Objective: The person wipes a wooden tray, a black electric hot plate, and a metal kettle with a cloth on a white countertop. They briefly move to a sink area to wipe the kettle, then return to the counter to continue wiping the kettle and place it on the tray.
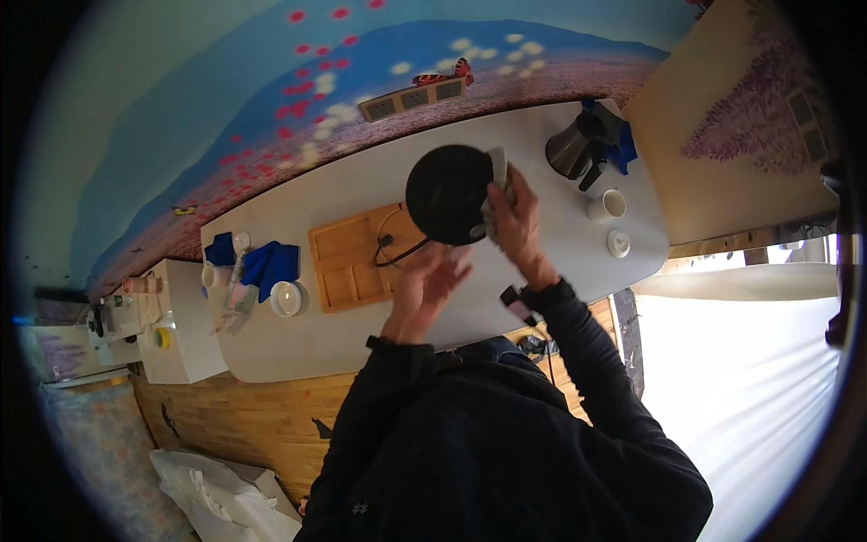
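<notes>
A round black kettle base (448, 195) is lifted above the table, its flat round face turned towards me. My right hand (516, 220) grips its right edge, with a pale grey cloth (498, 169) between the fingers and the rim. Just below the base, my left hand (425, 291) is slightly blurred, fingers apart and holding nothing that I can see. A dark power cord (404, 256) runs from the base and loops over a wooden compartment tray (349, 257). The base hides the tray's right part. At the far right stands a steel electric kettle (570, 150) with a black handle.
Right of my hands, a white mug (607, 205) and a white lid (618, 243) sit on the white table (474, 318). Blue cloths (272, 269), a white bowl (286, 299) and a cup (214, 276) occupy the left end. A painted wall with sockets (414, 100) borders the back.
</notes>
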